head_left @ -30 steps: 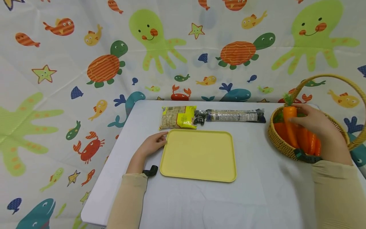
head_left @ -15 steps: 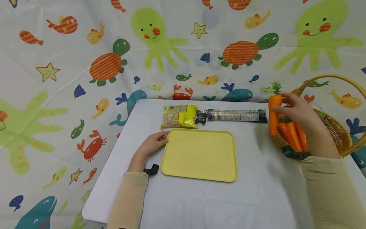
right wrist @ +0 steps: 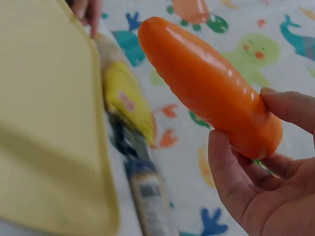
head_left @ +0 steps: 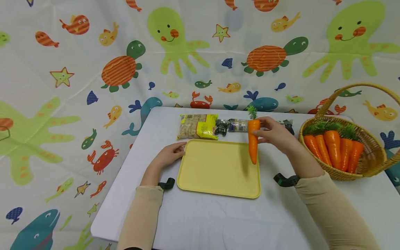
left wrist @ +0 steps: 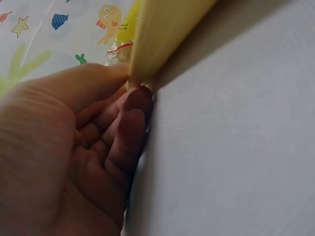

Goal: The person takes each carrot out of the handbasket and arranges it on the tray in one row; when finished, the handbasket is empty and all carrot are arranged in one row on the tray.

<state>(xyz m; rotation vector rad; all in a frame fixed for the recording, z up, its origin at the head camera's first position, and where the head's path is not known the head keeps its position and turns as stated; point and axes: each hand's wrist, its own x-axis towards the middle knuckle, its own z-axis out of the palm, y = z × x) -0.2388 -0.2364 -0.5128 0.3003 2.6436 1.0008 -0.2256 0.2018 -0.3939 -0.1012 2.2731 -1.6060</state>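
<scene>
My right hand (head_left: 278, 136) grips an orange carrot (head_left: 253, 133) with a green leafy top near its thick end. The carrot hangs tip down above the right part of a pale yellow tray (head_left: 215, 170). In the right wrist view, thumb and fingers wrap the thick end of the carrot (right wrist: 206, 78); the leaves are mostly hidden behind the hand. My left hand (head_left: 168, 155) is at the tray's upper left edge. In the left wrist view, the tray rim (left wrist: 157, 44) lies between its thumb and curled fingers.
A wicker basket (head_left: 375, 159) with a tall handle holds several more carrots (head_left: 334, 149) at the right. Behind the tray lie a yellow packet (head_left: 195, 126), a small black packet (head_left: 222, 128) and a long packet (head_left: 238, 125), partly hidden by the carrot and right hand.
My right hand has lifted the carrot out of the basket and carried it left over the tray. The left hand stays at the tray edge.
</scene>
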